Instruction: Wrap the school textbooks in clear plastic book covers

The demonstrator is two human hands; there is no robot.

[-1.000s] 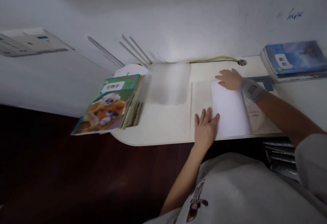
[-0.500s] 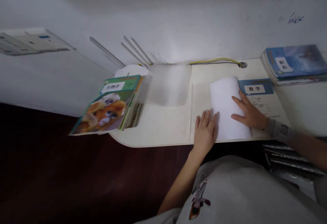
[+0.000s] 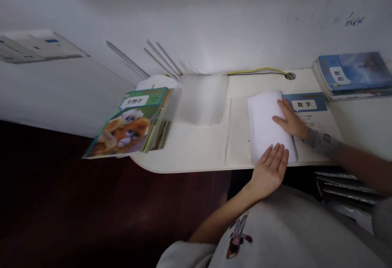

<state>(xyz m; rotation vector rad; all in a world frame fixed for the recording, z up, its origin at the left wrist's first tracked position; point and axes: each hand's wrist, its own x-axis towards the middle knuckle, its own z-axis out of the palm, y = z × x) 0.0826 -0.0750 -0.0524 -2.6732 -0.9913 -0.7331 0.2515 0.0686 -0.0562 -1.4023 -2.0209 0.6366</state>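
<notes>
A white sheet of paper, seemingly folded over, lies across the left part of a textbook with a blue band on its cover. My left hand rests on the paper's lower edge at the front of the desk, fingers stretched out side by side. Higher up, my right hand presses on the paper's right side with its fingers spread. A wristband circles the right wrist. Under the paper and to its left extends a clear plastic sheet, flat on the desk.
On the desk's left end a stack of books overhangs the edge, with monkeys on the top cover. Another book stack stands at the back right. A translucent sheet lies near the wall. A yellow cable runs into a desk hole.
My left hand has moved right, from beside the paper onto its lower edge. My right hand has shifted slightly up and left. The paper's left edge lies slightly further left.
</notes>
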